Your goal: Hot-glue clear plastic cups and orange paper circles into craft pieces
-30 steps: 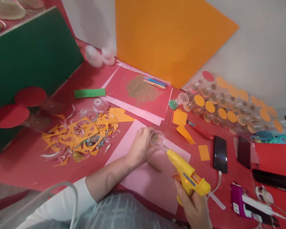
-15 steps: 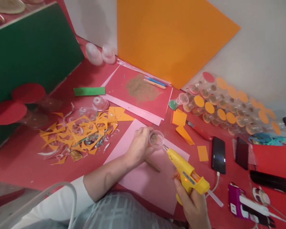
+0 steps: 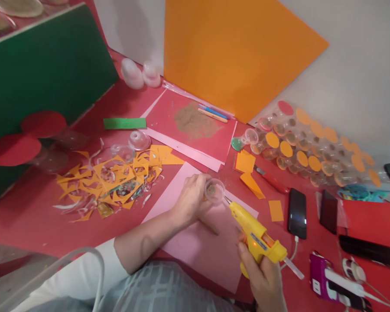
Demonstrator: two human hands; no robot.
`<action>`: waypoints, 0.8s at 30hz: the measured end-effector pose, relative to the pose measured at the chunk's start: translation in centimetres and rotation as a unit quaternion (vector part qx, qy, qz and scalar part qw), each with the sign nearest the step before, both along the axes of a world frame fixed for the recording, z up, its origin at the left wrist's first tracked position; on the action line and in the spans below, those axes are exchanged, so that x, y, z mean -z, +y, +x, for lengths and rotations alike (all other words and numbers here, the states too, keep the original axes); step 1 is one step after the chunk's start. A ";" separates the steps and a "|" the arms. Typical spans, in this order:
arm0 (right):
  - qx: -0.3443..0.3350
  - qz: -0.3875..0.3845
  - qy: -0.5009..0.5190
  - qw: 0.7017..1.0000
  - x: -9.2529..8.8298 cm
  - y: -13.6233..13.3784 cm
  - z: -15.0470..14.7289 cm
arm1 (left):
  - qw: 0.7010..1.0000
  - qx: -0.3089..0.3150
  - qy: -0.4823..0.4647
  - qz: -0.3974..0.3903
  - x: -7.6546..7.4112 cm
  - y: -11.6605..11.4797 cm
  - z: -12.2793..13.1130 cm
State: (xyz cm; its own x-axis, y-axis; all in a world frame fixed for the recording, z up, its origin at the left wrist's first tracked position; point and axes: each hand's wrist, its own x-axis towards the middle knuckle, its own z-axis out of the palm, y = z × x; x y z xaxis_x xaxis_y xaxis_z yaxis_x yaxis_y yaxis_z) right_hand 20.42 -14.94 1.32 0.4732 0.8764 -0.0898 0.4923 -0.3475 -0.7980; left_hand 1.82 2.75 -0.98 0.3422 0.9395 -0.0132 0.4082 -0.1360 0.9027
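1. Your left hand: closed around a small clear cup, fingers wrapped at its side. The cup was tipped so its mouth faced up toward you, and brownish grains showed inside it.
2. Your right hand: clenched on the handle of a yellow glue gun, forefinger at the trigger. The gun's nozzle met the cup's rim on the side nearest this hand.
3. Pink sheet: lay flat beneath both hands.
4. Orange paper scraps: heaped well out to the left of your left hand.
5. Phone: lay just beyond your right hand, a cable in its near end.
6. Red-handled knife and orange card pieces: lay beyond the cup, between your hands and the lidded cups.
7. Heap of sand: sat on a red sheet, far beyond your left hand.
8. Purple power strip: lay near your right hand, on its right.
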 end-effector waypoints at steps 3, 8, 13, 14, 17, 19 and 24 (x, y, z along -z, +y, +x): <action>0.009 -0.015 0.011 1.000 -0.1 0.2 -0.3 | 1.000 0.006 0.006 -0.004 -0.1 0.1 0.0; 0.012 -0.010 0.018 1.000 -0.4 0.5 -0.8 | 1.000 0.006 -0.002 -0.003 -0.1 0.0 -0.1; 0.012 0.000 0.004 1.000 -0.4 0.8 -0.9 | 1.000 -0.003 -0.009 -0.007 -0.1 -0.1 0.0; 0.009 0.001 0.003 1.000 -0.4 0.9 -1.0 | 1.000 -0.004 -0.009 -0.005 -0.1 -0.1 -0.1; 0.020 0.007 -0.007 1.000 -0.8 1.1 -1.7 | 1.000 -0.003 -0.013 0.005 0.0 -0.2 -0.1; 0.035 0.007 -0.013 0.999 -1.0 1.3 -2.2 | 1.000 0.002 -0.018 0.013 0.2 -0.2 -0.1; 0.033 0.007 -0.015 0.999 -1.0 1.5 -2.5 | 0.999 0.017 -0.036 0.014 0.3 -0.1 0.1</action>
